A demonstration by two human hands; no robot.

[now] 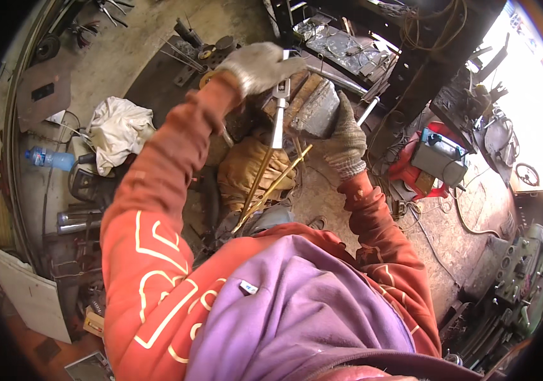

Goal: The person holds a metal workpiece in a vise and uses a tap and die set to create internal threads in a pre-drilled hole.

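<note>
My left hand, in a grey work glove, is closed around the top of a flat metal bar that points down toward the floor. My right hand, also gloved, rests against a grey metal block on the bench beside that bar. Two thin yellowish rods slant down below the bar. A tan leather apron lies underneath them. Both arms wear orange-red sleeves, and a purple garment fills the lower middle of the view.
A white cloth and a plastic water bottle lie at the left. A red and grey welding machine with cables sits at the right. A green machine tool stands far right. Scrap metal pieces lie on the concrete floor.
</note>
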